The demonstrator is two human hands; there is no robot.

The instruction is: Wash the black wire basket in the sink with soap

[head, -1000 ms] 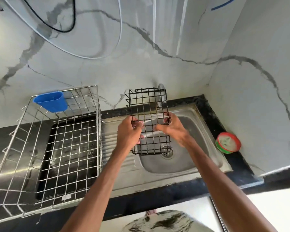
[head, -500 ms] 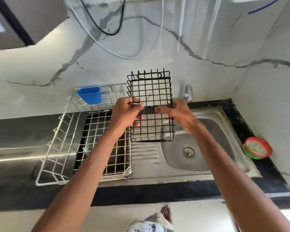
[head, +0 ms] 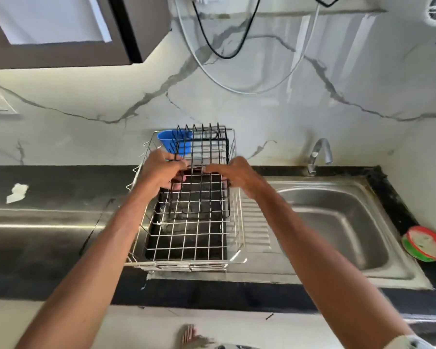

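Left grip (head: 161,170) and right grip (head: 233,173) are both closed on the black wire basket (head: 201,157), fingers curled round its wires about halfway up, one grip on each side. So the basket sits right between the two grips, standing on end with its open prongs poking up past them. It's nowhere near over the sink (head: 337,222); that's well off to the right of the right grip, with the tap (head: 317,154) behind it. Below the grips there's a steel dish rack (head: 186,259) on the bench (head: 48,187), and the basket's lower end is down inside it. Can't tell if it actually touches the rack floor. A blue cup (head: 168,142) hangs on the rack's far rim, just beyond the left grip. Far right of the right grip, past the sink, sits a round tub (head: 424,244) with a red and green rim.
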